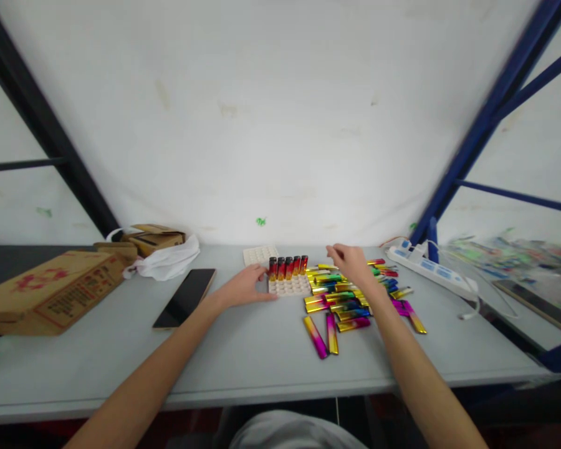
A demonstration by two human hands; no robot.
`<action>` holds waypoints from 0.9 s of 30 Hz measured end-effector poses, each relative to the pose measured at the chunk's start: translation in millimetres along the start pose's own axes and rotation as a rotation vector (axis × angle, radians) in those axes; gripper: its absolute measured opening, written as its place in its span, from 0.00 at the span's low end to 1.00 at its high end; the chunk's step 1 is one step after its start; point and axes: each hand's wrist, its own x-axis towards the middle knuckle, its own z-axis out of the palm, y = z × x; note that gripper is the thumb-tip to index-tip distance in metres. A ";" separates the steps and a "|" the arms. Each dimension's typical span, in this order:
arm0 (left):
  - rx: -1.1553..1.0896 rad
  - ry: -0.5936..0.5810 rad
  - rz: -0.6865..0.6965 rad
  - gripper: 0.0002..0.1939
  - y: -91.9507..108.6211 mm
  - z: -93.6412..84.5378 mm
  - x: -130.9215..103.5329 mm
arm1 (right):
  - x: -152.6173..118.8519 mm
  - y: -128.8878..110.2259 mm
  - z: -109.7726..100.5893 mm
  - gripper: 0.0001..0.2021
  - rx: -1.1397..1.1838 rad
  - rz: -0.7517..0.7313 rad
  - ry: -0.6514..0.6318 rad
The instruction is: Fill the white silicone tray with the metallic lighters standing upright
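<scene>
Several red and black cylinders (288,268) stand upright in the back row of a pale tray (290,287) with round holes. My left hand (247,287) is at the tray's left side, thumb and fingers apart, with nothing held between them. Over the back of a pile of shiny multicoloured lighter-like pieces (336,296) is my right hand (348,259), its fingers curled together; whatever they may hold is too small to make out. A magenta and gold piece (315,337) lies in front of the pile.
Behind the tray lies a second pale holed tray (260,254). At left are a dark phone (185,298), a white bag (169,258) and a cardboard box (51,290). A white power strip (432,270) lies at right, near a blue frame (486,118).
</scene>
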 end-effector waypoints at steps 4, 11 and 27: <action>-0.001 -0.002 0.006 0.31 0.3 -0.5 0.7 | 9.6 77.9 -26.2 0.14 -0.071 0.110 -0.067; -0.024 0.008 0.005 0.32 -1.3 0.3 -0.4 | 7.7 158.4 -35.9 0.17 -0.301 0.175 -0.353; -0.013 0.015 -0.005 0.32 -0.7 0.1 0.2 | 5.5 98.7 -24.9 0.26 0.601 0.189 0.013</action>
